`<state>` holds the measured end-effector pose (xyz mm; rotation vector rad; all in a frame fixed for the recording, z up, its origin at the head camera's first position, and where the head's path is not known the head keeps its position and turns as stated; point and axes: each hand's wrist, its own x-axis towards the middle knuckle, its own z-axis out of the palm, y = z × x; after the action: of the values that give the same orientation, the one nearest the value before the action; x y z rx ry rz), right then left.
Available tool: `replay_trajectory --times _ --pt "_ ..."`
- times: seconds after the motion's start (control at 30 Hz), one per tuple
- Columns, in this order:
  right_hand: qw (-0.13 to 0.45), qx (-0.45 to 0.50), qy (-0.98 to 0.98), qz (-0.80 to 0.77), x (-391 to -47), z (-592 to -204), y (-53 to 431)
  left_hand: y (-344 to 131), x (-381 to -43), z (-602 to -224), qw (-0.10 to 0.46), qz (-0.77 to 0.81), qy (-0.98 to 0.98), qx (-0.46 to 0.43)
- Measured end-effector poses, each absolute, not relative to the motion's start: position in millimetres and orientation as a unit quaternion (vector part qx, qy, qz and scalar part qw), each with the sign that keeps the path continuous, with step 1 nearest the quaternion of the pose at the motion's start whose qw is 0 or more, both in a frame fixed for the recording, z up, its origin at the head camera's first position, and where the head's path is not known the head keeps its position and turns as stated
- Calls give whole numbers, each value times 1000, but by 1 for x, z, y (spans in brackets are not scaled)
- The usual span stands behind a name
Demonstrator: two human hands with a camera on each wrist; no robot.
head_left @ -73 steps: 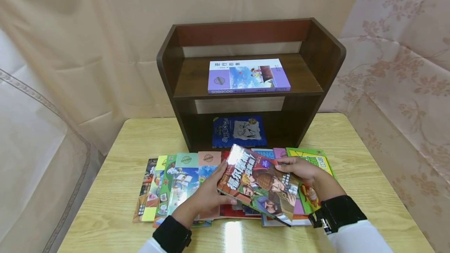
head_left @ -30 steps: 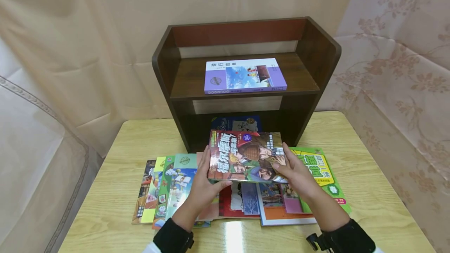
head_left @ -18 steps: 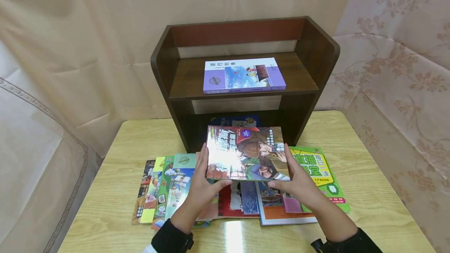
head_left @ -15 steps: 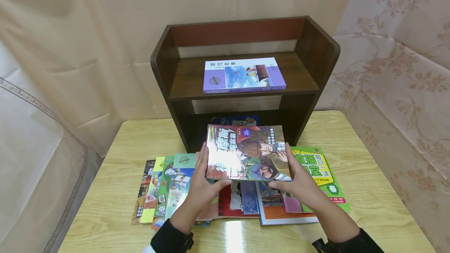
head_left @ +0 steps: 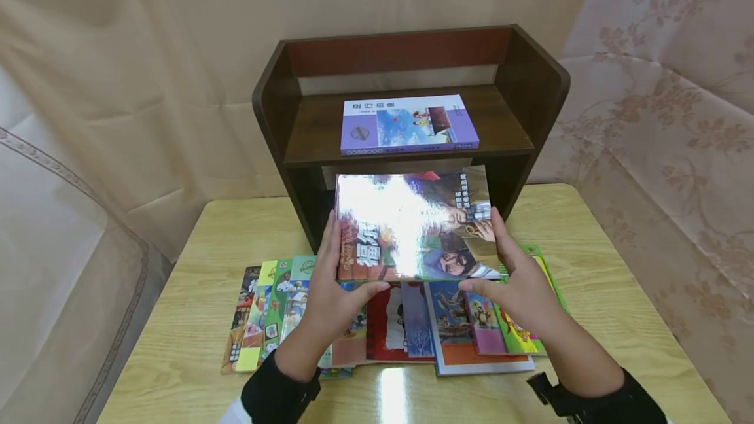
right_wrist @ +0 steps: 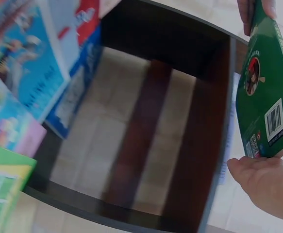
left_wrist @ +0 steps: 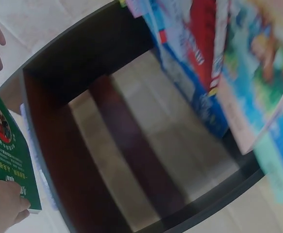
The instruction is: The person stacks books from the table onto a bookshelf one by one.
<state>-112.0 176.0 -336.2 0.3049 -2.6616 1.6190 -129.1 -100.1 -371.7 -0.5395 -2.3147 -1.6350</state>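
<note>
Both hands hold a glossy comic-style book (head_left: 448, 234) level in front of the bookshelf (head_left: 538, 80). My left hand (head_left: 332, 290) grips its left side, thumb along the near edge. On the opposite side my right hand (head_left: 524, 283) grips it in the same way. Glare washes out much of the cover. Both wrist views show the book's green back, with a round picture on the left wrist side (left_wrist: 8, 150) and a barcode on the right wrist side (right_wrist: 262, 97). A purple-and-white book (head_left: 406, 126) lies flat on the upper shelf.
Several overlapping books lie in a row on the wooden table (head_left: 177, 319), including a red book (head_left: 383, 332), an orange-and-blue book (head_left: 465, 345) and a green book (head_left: 544, 273). The held book hides most of the lower shelf in the head view. Curtains hang behind.
The book has gone from tilted above the row to level, then risen and moved toward the shelf. The right hand shifted from its top to its right side. The blue lower-shelf book is now covered.
</note>
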Motion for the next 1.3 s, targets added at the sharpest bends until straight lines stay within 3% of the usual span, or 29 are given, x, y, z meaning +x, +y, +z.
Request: replay_trajectory --times 0.27,0.47,0.83,1.3 --pt "41 123 -845 518 -136 -310 174 -101 -154 -338 136 -573 -787 -187" --pt "40 120 -837 533 -157 -296 172 -100 -174 -319 112 -573 -796 -159" --pt "41 70 -860 504 -185 -290 169 -98 -203 -300 65 -567 -815 -103" --pt "44 36 -898 437 -205 -279 163 -88 -218 -285 72 -513 -853 -55"
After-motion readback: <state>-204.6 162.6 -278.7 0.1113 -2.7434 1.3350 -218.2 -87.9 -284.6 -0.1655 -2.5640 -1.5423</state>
